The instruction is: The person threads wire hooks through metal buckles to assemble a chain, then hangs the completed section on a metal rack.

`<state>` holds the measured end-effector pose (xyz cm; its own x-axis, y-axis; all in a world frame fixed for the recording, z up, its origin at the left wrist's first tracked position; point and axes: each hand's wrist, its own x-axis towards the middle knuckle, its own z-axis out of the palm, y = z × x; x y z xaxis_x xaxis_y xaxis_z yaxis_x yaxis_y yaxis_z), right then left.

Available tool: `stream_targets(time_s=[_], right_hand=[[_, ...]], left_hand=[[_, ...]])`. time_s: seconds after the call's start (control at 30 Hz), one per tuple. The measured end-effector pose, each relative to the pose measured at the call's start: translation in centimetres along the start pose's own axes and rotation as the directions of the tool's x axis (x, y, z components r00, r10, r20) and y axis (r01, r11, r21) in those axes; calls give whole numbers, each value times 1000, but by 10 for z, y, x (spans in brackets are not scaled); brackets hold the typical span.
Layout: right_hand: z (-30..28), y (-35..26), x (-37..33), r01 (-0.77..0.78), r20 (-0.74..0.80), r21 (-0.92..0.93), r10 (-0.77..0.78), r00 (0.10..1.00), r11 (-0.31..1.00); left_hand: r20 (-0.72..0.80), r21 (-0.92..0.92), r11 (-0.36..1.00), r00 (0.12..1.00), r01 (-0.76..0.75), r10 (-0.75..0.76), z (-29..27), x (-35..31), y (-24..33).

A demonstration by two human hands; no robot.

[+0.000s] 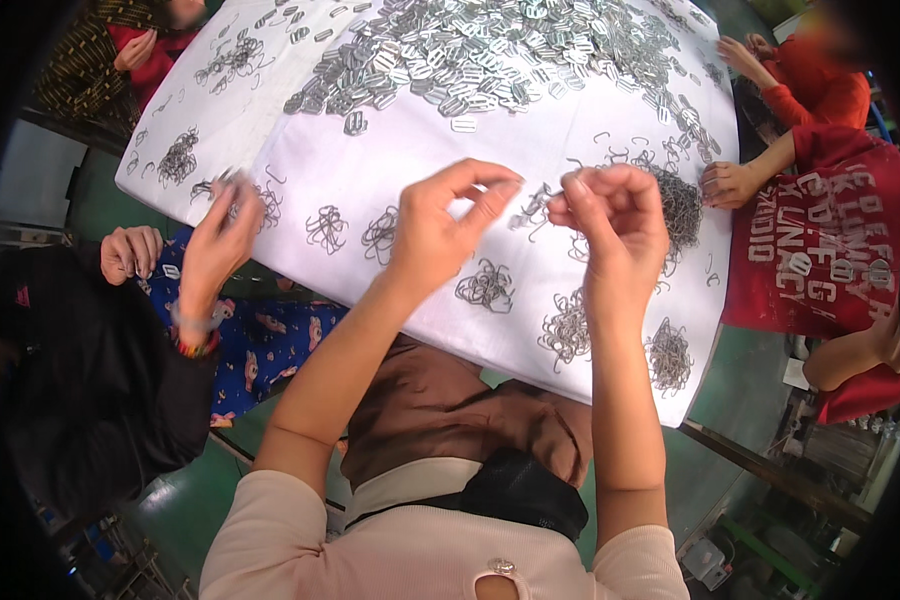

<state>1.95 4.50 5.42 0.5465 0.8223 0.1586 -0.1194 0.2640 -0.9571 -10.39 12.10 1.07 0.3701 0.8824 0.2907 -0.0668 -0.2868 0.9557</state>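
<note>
Over the white-covered table (pixel 320 155), my left hand (pixel 440 220) pinches thumb and forefinger together at their tips; whatever may be between them is too small to make out. My right hand (pixel 620 215) is closed, its thumb pressed to curled fingers, with what it holds hidden. A thin bent wire shows just above those fingertips. Between my hands is a blurred cluster of silver metal pieces (pixel 532 206); I cannot tell whether it lies on the cloth or hangs above it. Piles of bent wire hooks (pixel 486 287) lie below, another pile (pixel 567 328) nearer my right forearm.
A broad heap of flat silver slotted buckles (pixel 450 65) covers the far table. A dense hook pile (pixel 680 210) lies right of my right hand. At left, a co-worker's hand (pixel 225 225) reaches over the table; another person's hand (pixel 732 184) rests at the right edge.
</note>
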Motion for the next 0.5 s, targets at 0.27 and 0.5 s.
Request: stream_targets(time_s=[0.27,0.5], right_hand=[[-27,-11,8,98,-22,-50,-99,995,994],[-29,-7,7,101,-17,4,-101,995,995]], left_hand=[[51,848,510,980,-144,193,-15,73,-107],[55,702,709,987,69,-150,-12,89,-90]])
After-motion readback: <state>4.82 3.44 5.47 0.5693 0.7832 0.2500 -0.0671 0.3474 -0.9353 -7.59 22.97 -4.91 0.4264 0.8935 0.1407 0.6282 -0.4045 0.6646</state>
